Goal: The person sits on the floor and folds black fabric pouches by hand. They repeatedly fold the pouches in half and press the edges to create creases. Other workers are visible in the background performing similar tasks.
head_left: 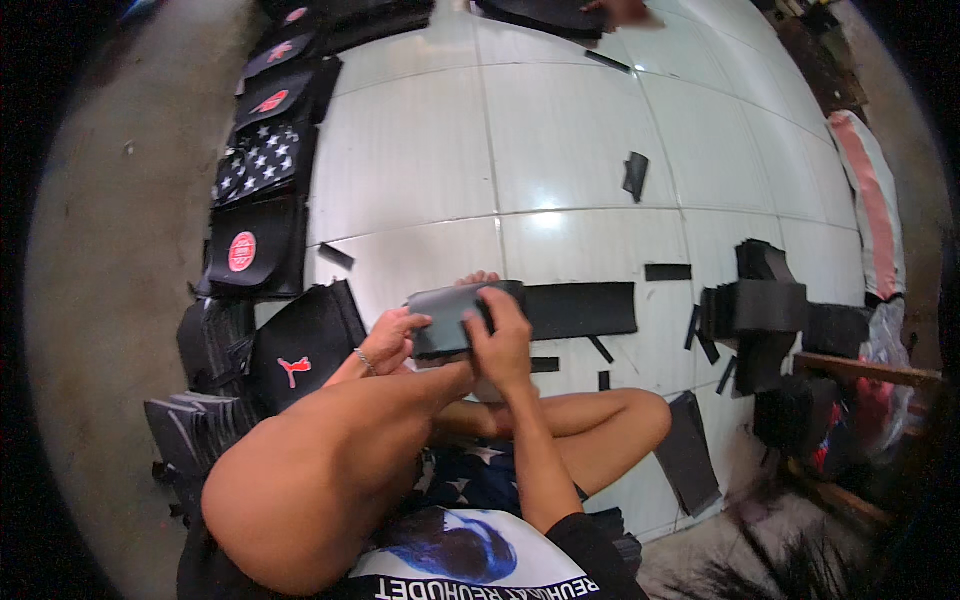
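A black, flexible rectangular sheet, bent over at its right end, is held in front of my raised knee. My left hand grips its left end, thumb on top and the other fingers hidden underneath. Over the right end lies my right hand, its fingers bent and pressed on the sheet. Just right of it, a flat black strip rests on the tiled floor. My foot shows partly behind and below the sheet.
Stacked black panels, some with red emblems or white stars, line the left side. On the right stand piles of black pieces and a wooden bar. Small black offcuts are scattered on the tiles. Another person's hand appears at the top.
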Demonstrator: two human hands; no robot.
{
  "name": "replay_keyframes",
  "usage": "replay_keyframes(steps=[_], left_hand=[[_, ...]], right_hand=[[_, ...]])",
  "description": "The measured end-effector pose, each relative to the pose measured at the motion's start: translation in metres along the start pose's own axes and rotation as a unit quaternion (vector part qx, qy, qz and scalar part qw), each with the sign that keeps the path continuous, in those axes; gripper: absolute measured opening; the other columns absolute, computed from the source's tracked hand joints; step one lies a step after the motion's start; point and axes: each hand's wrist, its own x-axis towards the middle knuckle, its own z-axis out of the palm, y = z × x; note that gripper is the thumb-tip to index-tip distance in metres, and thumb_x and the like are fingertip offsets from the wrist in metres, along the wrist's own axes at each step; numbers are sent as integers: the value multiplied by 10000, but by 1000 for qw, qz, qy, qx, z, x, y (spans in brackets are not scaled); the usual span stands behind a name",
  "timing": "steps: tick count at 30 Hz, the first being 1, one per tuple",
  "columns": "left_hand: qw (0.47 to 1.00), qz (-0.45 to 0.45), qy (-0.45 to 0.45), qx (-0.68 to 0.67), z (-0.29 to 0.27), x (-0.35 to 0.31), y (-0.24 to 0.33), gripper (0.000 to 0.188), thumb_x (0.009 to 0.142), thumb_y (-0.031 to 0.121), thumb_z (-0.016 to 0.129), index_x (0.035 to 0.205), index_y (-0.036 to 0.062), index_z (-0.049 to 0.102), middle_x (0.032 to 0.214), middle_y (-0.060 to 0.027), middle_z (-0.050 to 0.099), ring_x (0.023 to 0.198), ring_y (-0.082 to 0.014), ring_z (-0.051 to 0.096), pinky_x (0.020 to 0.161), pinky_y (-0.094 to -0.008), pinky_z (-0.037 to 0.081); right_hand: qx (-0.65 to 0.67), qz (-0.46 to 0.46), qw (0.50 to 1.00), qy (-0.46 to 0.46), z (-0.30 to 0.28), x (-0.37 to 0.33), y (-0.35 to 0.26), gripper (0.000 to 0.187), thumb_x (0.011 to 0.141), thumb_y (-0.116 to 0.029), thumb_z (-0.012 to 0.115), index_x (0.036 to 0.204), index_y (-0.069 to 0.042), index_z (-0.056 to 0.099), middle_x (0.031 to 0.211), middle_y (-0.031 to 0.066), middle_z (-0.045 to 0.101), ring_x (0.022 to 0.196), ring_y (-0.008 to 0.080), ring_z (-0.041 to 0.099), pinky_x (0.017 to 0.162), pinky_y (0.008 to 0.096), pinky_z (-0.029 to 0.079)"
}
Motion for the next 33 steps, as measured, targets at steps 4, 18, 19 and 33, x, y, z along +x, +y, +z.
replay_keyframes(steps=[4, 18, 19, 33], left_hand=[[999, 47, -13, -7, 0, -4, -4, 231, 883, 37, 636, 1103, -25, 599, 1041, -79, 658, 886, -139, 623, 787, -295, 522], [997, 68, 31, 3, 21, -7, -5, 298, 915, 91, 621, 1176, -43, 570, 1064, -98, 646, 934, -192, 621, 854, -375, 512], [997, 67, 31, -26, 20, -10, -4, 285, 907, 76, 625, 1159, -48, 578, 1054, -99, 650, 929, -191, 623, 865, -363, 506], [995, 65, 74, 17, 9, -5, -9, 317, 867, 101, 704, 1142, -22, 604, 1030, -83, 667, 868, -161, 634, 754, -334, 545]], right_hand=[[-161, -53, 983, -65, 43, -25, -5, 393, 849, -273, 678, 1157, -30, 646, 1336, 185, 533, 1310, 339, 428, 1136, 526, 169], [154, 229, 876, 396, -116, 12, 95, 183, 919, -88, 587, 1039, 30, 660, 996, 67, 657, 896, 147, 583, 835, 287, 469], [-11, 199, 822, 533, -124, 18, 82, 214, 933, -112, 573, 1092, 22, 626, 1034, 60, 637, 887, 141, 579, 830, 279, 467], [-115, -5, 993, -29, 43, -19, 6, 231, 884, -216, 620, 1015, -46, 706, 1185, 77, 644, 1308, 285, 425, 1118, 556, 204]])
